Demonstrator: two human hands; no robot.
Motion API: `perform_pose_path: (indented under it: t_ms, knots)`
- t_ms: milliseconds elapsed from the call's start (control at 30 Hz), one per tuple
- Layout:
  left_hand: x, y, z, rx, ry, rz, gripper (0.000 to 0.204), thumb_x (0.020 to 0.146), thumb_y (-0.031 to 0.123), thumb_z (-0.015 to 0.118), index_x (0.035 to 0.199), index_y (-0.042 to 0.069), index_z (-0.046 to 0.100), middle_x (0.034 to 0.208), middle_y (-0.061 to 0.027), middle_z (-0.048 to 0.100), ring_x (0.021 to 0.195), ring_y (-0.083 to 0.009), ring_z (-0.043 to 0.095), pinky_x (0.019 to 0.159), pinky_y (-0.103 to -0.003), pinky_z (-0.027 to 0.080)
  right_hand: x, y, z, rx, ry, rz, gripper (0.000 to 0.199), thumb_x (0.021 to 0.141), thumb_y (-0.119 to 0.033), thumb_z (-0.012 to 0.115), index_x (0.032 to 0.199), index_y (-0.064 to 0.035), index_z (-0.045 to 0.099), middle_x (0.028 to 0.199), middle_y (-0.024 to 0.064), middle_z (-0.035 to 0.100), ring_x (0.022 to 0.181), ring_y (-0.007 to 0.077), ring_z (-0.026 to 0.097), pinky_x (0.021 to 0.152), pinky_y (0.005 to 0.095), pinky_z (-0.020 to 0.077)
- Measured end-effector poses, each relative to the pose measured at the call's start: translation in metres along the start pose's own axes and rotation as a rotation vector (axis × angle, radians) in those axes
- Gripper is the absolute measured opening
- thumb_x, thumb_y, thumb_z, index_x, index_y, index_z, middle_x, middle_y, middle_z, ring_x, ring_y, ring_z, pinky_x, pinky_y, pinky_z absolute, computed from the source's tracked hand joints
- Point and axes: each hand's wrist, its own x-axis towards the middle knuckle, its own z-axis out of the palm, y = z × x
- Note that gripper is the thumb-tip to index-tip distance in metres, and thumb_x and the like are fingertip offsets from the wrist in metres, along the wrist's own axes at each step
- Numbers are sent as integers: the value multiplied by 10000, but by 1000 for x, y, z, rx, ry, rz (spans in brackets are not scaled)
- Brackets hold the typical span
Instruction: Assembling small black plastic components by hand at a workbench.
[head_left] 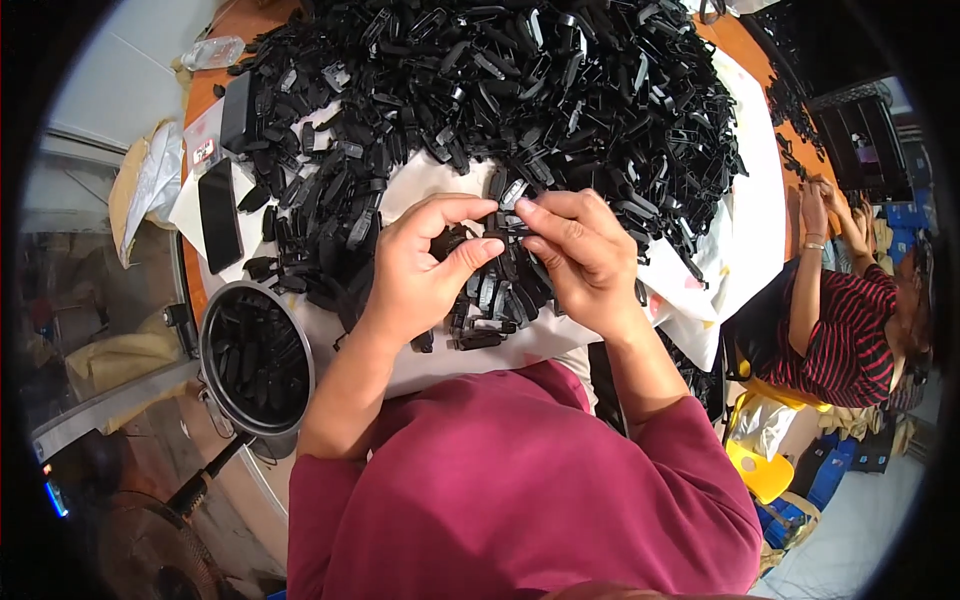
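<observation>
Both hands meet over the table, in front of a big heap of small black plastic parts (480, 70). Between the fingertips is a small black plastic part (513, 226), mostly covered by the fingers; its exact shape cannot be made out. My left hand (425, 255) grips its left side, thumb below and index finger above. On the other side my right hand (585, 255) pinches it with bent fingers and thumb. A shiny black clip-like piece (513, 193) shows just above the right fingertips. More loose black parts (490, 300) lie beneath the hands.
A round metal pot (208, 375) of black parts stands at the left. Near it lie a black phone (220, 218) and a clear plastic bottle (213, 53). White sheeting (755, 200) covers the orange table. At right, a person in a striped shirt (845, 340) works beside a yellow chair (760, 470).
</observation>
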Motion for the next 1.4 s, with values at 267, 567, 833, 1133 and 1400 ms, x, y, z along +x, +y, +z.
perform_pose_path:
  t_ms: [267, 567, 833, 1133, 1400]
  knots:
    - [-8, 3, 0, -144, -42, -110, 243, 750, 56, 697, 967, -6, 606, 857, -56, 627, 758, -123, 582, 703, -231, 470, -16, -8, 7, 118, -43, 118, 315, 722, 24, 664, 1033, -7, 621, 906, 115, 597, 751, 202, 562, 656, 268, 456]
    - [-20, -12, 34, -588, 222, -382, 296, 811, 165, 666, 1046, 2, 591, 793, 23, 588, 606, -14, 468, 515, -159, 383, -24, -6, 43, -302, 233, -36, 363, 677, 62, 682, 1023, -29, 619, 944, 110, 594, 740, 210, 562, 613, 268, 453]
    - [-46, -9, 9, -739, 230, -384, 288, 865, 229, 593, 1004, -23, 582, 839, -43, 601, 581, -51, 480, 545, -180, 395, -38, -29, 47, 812, -43, 777, 201, 817, -53, 631, 986, 17, 547, 852, 70, 603, 714, 104, 570, 617, 227, 480]
    - [-100, -1, -108, 1056, 592, -77, 192, 817, 156, 605, 953, 21, 595, 835, -85, 617, 698, -229, 568, 633, -320, 461, 3, 59, 47, -478, -409, 125, 238, 692, -13, 559, 907, -78, 637, 942, 86, 617, 868, 286, 574, 730, 351, 491]
    - [-74, -11, -90, 1353, 399, 0, 251, 714, 218, 695, 937, 123, 630, 1098, -109, 549, 1000, -319, 507, 832, -434, 399, 32, 103, 59, -785, -384, -54, 193, 693, -71, 564, 862, -103, 651, 910, 19, 578, 843, 214, 537, 663, 298, 491]
